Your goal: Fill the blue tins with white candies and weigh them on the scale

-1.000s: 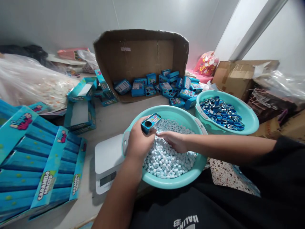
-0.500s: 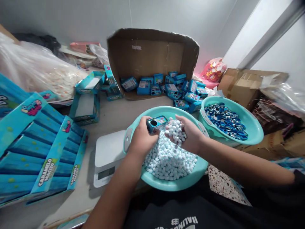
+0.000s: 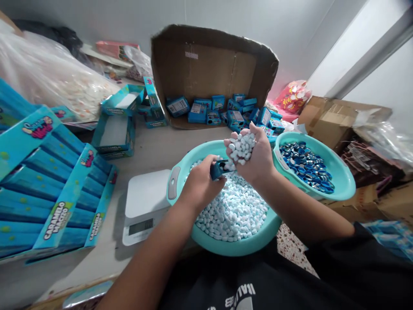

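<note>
My left hand (image 3: 200,183) is closed around a small blue candy box (image 3: 217,171), tilted over the basin, with a dark hole on the side that shows. My right hand (image 3: 262,157) is cupped round a heap of small white candies (image 3: 241,147). Its fingertips are raised and its lower edge is close by the box, where a few candies lie between the two. Whether any have gone inside I cannot tell. Below both hands, a turquoise basin (image 3: 237,249) holds a large pile of pale white and bluish candies (image 3: 226,217).
A white scale (image 3: 146,193) stands left of the basin. Blue display cartons (image 3: 58,193) fill the far left. Behind is a cardboard box (image 3: 213,64) with several small blue boxes (image 3: 197,113). A second turquoise basin (image 3: 346,185) at right contains blue and silver lids (image 3: 305,165).
My right hand has risen with its candies and tipped toward the small box. My left hand has turned the box from lying face-up to tilted, its opening toward the right hand.
</note>
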### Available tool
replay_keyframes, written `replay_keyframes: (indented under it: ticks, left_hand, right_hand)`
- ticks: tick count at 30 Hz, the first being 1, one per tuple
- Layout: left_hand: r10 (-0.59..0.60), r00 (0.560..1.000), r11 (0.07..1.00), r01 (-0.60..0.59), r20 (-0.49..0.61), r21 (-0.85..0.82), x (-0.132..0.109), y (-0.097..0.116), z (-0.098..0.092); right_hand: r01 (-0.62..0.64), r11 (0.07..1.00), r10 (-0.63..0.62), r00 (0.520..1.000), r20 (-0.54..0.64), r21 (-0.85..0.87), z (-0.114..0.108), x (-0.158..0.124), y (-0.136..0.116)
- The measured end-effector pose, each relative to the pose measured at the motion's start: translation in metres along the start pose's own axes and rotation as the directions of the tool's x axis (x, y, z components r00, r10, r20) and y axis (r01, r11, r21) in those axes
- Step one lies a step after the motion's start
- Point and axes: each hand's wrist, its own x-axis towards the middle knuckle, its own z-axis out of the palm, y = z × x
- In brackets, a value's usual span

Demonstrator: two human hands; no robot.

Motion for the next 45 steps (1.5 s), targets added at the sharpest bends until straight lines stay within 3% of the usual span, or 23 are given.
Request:
replay_keyframes:
  ticks: [5, 18, 27, 45]
  left_hand:
    - [0.014, 1.000, 1.000, -0.014, -0.014, -0.007, 0.001, 0.000, 0.001]
    - [0.107, 0.994, 0.994, -0.107, 0.015, 0.018, 0.000, 0.000, 0.001]
    - [0.189, 0.982, 0.980, -0.187, -0.013, 0.071, 0.000, -0.007, 0.003]
    - [0.159, 0.987, 0.985, -0.162, 0.035, 0.067, 0.000, -0.006, 0.002]
  right_hand:
    - [0.022, 1.000, -0.022, 0.999, -0.024, 0.013, 0.002, 0.001, 0.005]
    - [0.197, 0.972, -0.193, 0.980, 0.046, -0.125, 0.007, -0.011, 0.006]
    - [0.313, 0.931, -0.287, 0.946, 0.151, -0.188, 0.011, -0.018, 0.010]
    - [0.341, 0.917, -0.274, 0.916, 0.292, -0.208, 0.004, -0.022, 0.010]
